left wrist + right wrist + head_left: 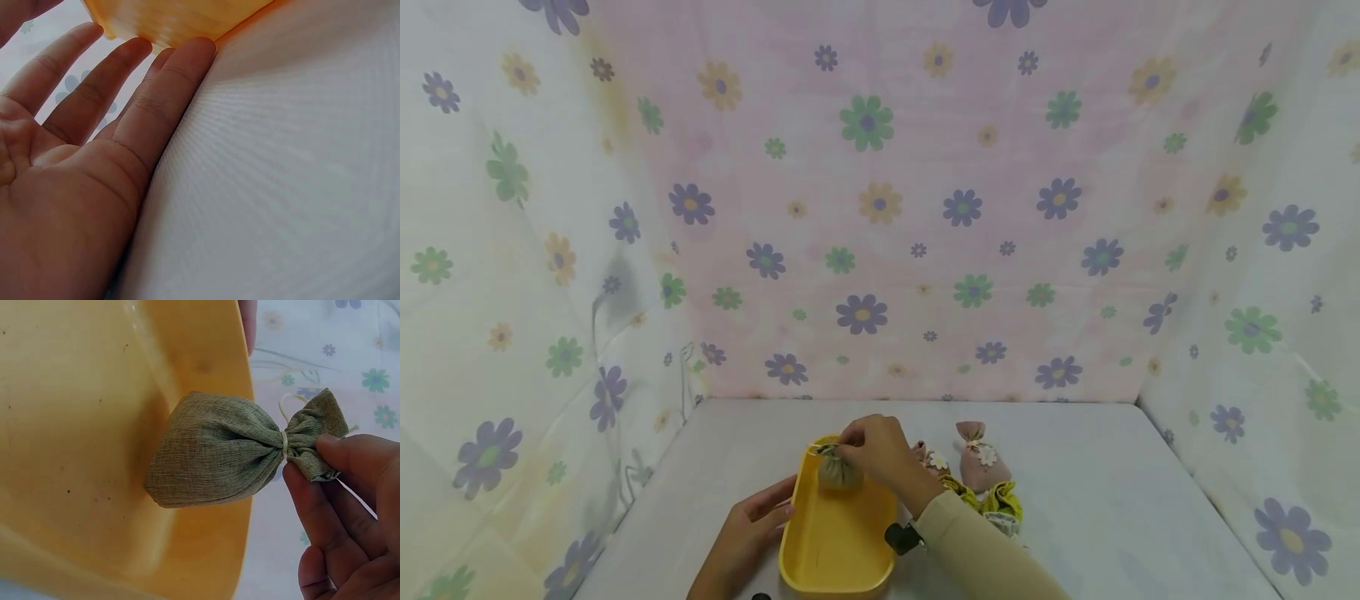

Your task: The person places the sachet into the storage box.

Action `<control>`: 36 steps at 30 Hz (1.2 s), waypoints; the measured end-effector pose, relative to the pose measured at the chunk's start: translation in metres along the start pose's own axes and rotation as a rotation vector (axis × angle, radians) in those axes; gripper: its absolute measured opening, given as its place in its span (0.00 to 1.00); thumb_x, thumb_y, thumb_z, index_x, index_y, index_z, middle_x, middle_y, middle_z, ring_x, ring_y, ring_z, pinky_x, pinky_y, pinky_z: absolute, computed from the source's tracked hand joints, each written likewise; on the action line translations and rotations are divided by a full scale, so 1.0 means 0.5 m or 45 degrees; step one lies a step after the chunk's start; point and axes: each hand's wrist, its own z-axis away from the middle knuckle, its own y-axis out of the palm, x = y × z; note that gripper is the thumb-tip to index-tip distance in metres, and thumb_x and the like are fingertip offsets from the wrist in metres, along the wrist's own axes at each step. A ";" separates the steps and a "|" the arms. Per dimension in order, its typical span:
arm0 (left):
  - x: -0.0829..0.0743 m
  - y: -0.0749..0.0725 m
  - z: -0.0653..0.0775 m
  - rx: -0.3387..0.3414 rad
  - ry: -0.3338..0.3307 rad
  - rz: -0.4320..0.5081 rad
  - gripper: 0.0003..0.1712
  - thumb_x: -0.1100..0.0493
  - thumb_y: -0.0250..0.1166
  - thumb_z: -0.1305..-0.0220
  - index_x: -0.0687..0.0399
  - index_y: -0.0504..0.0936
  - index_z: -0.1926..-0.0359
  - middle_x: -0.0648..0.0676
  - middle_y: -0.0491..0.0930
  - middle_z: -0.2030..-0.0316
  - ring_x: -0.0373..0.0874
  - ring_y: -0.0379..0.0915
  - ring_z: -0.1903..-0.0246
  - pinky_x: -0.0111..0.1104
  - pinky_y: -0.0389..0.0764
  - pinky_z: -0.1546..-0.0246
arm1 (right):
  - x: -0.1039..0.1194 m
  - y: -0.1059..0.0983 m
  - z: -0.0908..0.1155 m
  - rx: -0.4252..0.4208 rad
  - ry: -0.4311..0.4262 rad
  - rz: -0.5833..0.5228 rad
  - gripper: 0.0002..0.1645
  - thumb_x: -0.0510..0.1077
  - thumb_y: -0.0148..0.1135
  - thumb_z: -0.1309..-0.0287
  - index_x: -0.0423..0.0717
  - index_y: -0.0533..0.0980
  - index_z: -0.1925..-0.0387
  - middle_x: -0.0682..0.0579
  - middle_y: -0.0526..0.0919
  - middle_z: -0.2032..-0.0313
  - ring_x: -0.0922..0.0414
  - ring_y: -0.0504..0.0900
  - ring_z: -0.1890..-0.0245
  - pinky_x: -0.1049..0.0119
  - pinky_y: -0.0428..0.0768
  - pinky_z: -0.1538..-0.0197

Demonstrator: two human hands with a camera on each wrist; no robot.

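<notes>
A yellow plastic tray (838, 550) stands on the white table. Over its far end hangs a green cloth drawstring pouch (215, 450), tied at the neck with a pale cord. My right hand (880, 450) pinches the pouch's gathered top between thumb and fingers, as the right wrist view shows closely. The pouch's body is at the tray's inner wall; whether it touches the floor of the tray I cannot tell. My left hand (751, 525) rests at the tray's left side, its straight fingers (159, 103) touching the outer wall.
Right of the tray lie a pink pouch (983, 467) with a white flower, a second pinkish pouch (936, 460) and yellow-green pouches (1002, 500), partly behind the right arm. A small dark round object (762, 596) sits at the near edge. Flower-printed cloth (880, 250) encloses the table.
</notes>
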 end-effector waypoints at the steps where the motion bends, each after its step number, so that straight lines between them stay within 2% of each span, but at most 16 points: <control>1: 0.001 -0.001 -0.001 0.000 -0.003 0.002 0.40 0.47 0.75 0.38 0.52 0.74 0.28 0.55 0.74 0.29 0.45 0.76 0.35 0.37 0.85 0.43 | 0.000 0.002 -0.001 0.009 0.010 0.015 0.04 0.50 0.72 0.36 0.60 0.88 0.67 0.68 0.86 0.69 0.70 0.81 0.68 0.72 0.84 0.63; 8: 0.005 -0.003 -0.002 0.022 0.001 0.003 0.38 0.48 0.72 0.35 0.53 0.73 0.27 0.57 0.73 0.28 0.47 0.75 0.33 0.38 0.85 0.43 | -0.003 0.016 0.001 0.042 0.022 0.063 0.05 0.49 0.73 0.37 0.59 0.88 0.70 0.69 0.85 0.72 0.70 0.80 0.70 0.72 0.82 0.65; 16: 0.003 -0.002 -0.001 0.024 -0.001 0.005 0.38 0.48 0.71 0.33 0.54 0.72 0.27 0.57 0.72 0.28 0.48 0.74 0.32 0.38 0.85 0.43 | 0.005 0.013 0.006 0.056 -0.002 0.080 0.04 0.48 0.71 0.35 0.59 0.88 0.68 0.67 0.85 0.69 0.69 0.79 0.68 0.72 0.83 0.63; 28: 0.000 0.000 -0.005 -0.012 -0.015 -0.043 0.39 0.45 0.73 0.36 0.52 0.74 0.28 0.56 0.74 0.29 0.48 0.74 0.32 0.39 0.86 0.44 | 0.013 -0.027 0.023 0.055 -0.028 0.077 0.02 0.49 0.71 0.35 0.57 0.87 0.64 0.67 0.85 0.67 0.69 0.80 0.66 0.71 0.84 0.60; 36: -0.002 -0.001 -0.002 0.002 -0.004 -0.035 0.39 0.47 0.73 0.35 0.53 0.73 0.27 0.57 0.73 0.29 0.50 0.75 0.33 0.39 0.86 0.44 | 0.003 -0.077 0.051 0.052 -0.074 0.012 0.04 0.52 0.71 0.34 0.59 0.86 0.63 0.66 0.86 0.65 0.68 0.82 0.65 0.72 0.84 0.61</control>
